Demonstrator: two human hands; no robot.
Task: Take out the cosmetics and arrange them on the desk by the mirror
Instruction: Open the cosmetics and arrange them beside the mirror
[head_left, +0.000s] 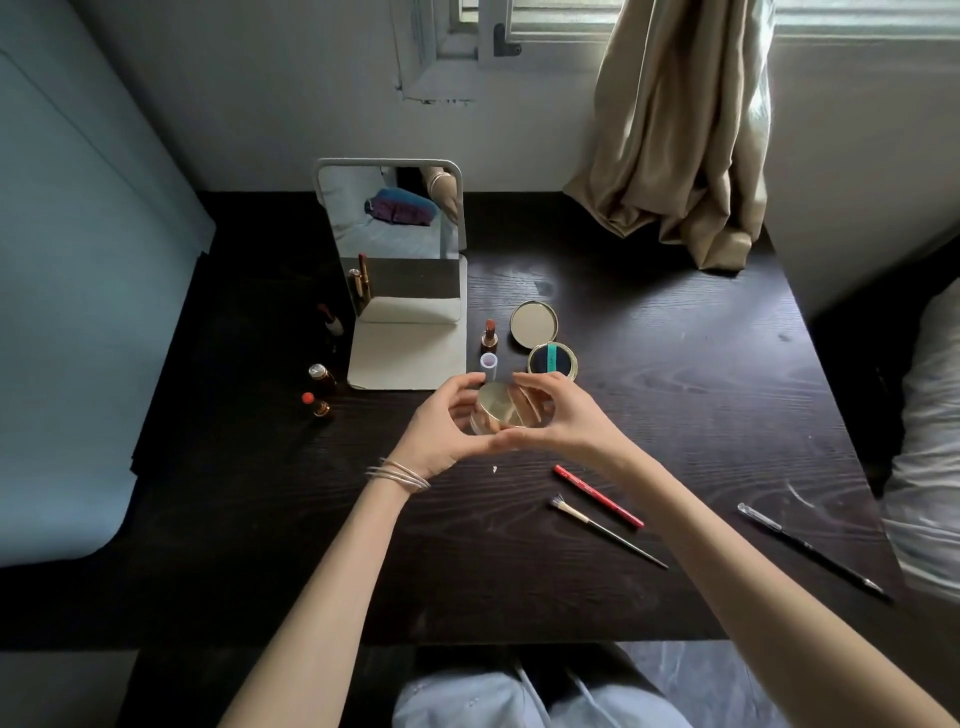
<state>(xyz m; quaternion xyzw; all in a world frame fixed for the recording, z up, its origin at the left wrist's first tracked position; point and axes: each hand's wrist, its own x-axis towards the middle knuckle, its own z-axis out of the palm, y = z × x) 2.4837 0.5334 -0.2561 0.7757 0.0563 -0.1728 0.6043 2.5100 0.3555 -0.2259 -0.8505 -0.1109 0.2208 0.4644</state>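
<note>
A round gold-lidded jar (498, 410) sits low over the dark desk (675, 374), just in front of the standing mirror (397, 244). My left hand (441, 428) grips its left side and my right hand (558, 415) grips its right side and lid. Beyond the jar stand an uncapped lipstick (489, 335) and a small lilac tube (489, 365). An open gold compact (543, 338) lies to their right. Left of the mirror stand three lipsticks, the nearest one red-tipped (315, 405).
A red pencil (597, 496) and a thin brush (605, 530) lie on the desk under my right forearm. A long black pencil (810, 551) lies near the right edge. A beige curtain (675, 135) hangs onto the back right corner. A pale blue cabinet (78, 312) borders the left.
</note>
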